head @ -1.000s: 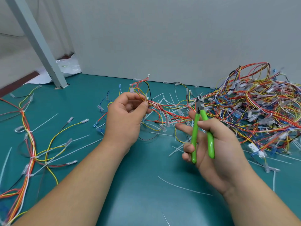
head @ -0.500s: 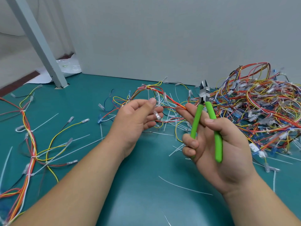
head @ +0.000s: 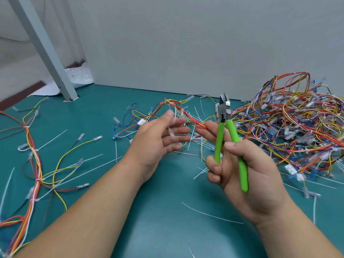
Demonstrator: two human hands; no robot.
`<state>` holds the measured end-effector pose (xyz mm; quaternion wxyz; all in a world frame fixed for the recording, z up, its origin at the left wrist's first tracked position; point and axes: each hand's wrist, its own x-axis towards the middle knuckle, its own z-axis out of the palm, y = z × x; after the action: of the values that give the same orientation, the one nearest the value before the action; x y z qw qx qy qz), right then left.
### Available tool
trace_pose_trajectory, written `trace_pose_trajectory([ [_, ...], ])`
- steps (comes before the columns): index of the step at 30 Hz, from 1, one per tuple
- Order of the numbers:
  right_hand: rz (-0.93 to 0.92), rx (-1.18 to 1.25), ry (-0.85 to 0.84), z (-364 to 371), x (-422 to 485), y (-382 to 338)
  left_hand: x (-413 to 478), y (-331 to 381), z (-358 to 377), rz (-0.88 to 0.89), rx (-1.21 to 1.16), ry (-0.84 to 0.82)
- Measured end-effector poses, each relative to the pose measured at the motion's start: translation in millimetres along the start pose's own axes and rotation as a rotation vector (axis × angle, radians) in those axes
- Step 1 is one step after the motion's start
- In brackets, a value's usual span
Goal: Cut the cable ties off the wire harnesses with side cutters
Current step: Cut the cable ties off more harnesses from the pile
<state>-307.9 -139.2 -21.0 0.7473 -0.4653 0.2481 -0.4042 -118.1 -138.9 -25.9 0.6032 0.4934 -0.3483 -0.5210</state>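
Head view: left hand (head: pixel 160 140) spread, fingers straight, blurred, apparently holding nothing. Harness (head: pixel 178 107) just beyond it, one end on right forefinger. Right hand (head: pixel 251 174) grips cutters (head: pixel 223 113), tips up, slightly apart. Risks: harness slips off; blades nick wire, not tie.

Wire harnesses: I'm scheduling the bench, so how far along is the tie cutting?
Done: cut cable ties litter the mat. In hand: right hand grips side cutters plus one harness; left hand open. Left: the big pile and the tied harness at left.
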Motion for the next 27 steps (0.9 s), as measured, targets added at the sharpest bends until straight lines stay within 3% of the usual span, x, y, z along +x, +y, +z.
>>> trace_pose_trajectory([
  [3, -0.047, -0.177, -0.027, 2, 0, 4, -1, 3, -2, -0.051, -0.004, -0.067],
  [7, -0.030, -0.370, -0.059, 10, 1, 6, -2, 0, -1, 0.012, 0.038, -0.007],
  [14, -0.040, -0.347, -0.056, 5, 3, 7, 2, -2, -4, 0.055, -0.011, 0.098],
  [21, -0.032, -0.636, -0.062, 8, 2, 12, 8, 2, -11, 0.061, -0.099, 0.235],
  [27, -0.003, -0.670, -0.071, 11, 1, 11, 10, -1, -17, 0.005, -0.118, 0.253],
])
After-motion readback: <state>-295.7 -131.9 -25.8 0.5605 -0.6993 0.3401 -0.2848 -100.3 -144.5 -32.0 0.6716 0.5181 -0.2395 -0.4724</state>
